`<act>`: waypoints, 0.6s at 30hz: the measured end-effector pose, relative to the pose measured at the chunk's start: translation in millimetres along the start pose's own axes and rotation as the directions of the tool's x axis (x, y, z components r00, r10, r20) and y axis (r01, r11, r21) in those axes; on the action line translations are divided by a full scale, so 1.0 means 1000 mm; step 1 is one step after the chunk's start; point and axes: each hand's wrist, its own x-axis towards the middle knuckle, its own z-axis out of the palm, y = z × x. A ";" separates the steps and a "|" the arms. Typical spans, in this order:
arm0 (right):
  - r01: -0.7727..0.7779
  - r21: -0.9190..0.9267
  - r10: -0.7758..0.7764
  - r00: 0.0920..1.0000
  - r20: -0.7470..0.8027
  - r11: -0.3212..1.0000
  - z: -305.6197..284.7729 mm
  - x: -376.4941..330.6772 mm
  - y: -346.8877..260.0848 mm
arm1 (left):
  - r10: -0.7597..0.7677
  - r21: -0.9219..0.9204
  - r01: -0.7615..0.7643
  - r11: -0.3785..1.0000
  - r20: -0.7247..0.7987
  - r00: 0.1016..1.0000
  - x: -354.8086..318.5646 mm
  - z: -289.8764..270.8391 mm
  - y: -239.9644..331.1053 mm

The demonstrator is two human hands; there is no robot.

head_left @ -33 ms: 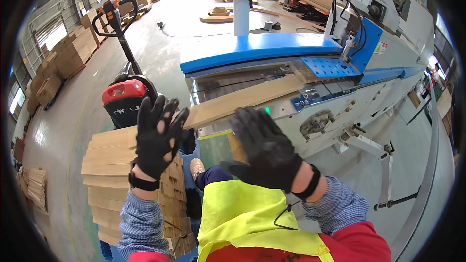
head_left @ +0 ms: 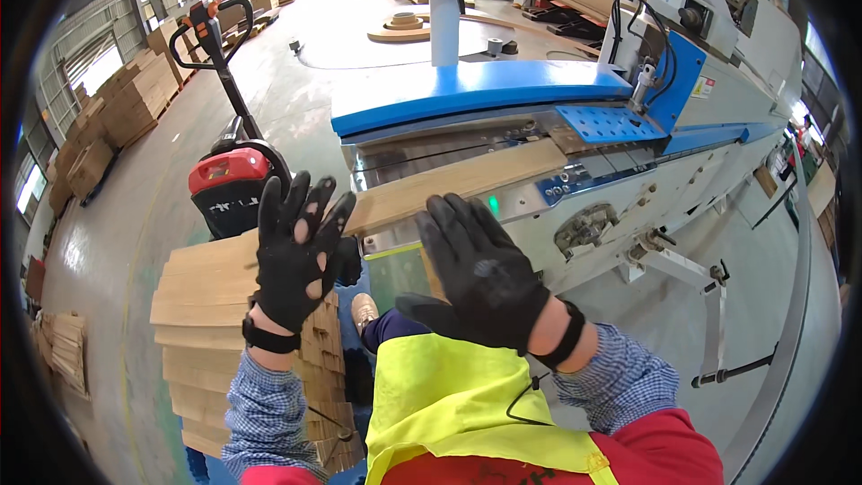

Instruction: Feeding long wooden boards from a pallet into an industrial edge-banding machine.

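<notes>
A long pale wooden board lies along the metal bed of the machine, its right end close to the perforated blue plate. My left hand, in a worn black glove with holes, is spread at the board's left end, over the edge of the board stack. Whether it touches either one, I cannot tell. My right hand, also black-gloved, is held flat with its thumb apart, just in front of the board's near edge. Neither hand shows anything gripped.
A blue curved guard runs along the machine's far side, below a grey post. Left of the machine stands a red and black pallet truck. Stacks of wood line the left wall. A metal support arm juts out at right.
My right hand has shifted slightly left and its fingers appear sharper. My left hand has moved a little up and right, with its fingers still spread.
</notes>
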 end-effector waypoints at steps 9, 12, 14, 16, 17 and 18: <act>-0.265 -0.088 0.276 0.948 0.160 0.960 0.038 0.024 0.065 | -0.797 -0.739 0.535 0.410 -0.005 0.604 -0.127 0.009 -0.017; -0.212 -0.040 0.216 0.965 0.152 0.976 0.048 0.023 0.064 | -0.923 -0.848 0.521 0.100 0.116 0.367 -0.207 0.007 -0.036; -0.170 -0.075 0.176 0.981 0.082 0.983 0.047 0.021 0.056 | -0.909 -0.864 0.502 0.040 0.177 0.377 -0.286 0.018 -0.066; -0.100 -0.123 0.097 0.995 -0.035 0.987 0.056 0.016 0.059 | -0.914 -0.741 0.658 0.133 0.164 0.370 -0.344 0.011 -0.069; -0.083 -0.171 0.077 0.996 -0.041 0.982 0.059 0.012 0.069 | -0.968 -0.819 0.551 -0.157 0.237 0.076 -0.353 0.016 -0.067; -0.053 -0.117 0.045 0.997 -0.068 0.992 0.058 0.011 0.072 | -0.938 -0.776 0.616 0.138 0.098 0.333 -0.410 0.023 -0.078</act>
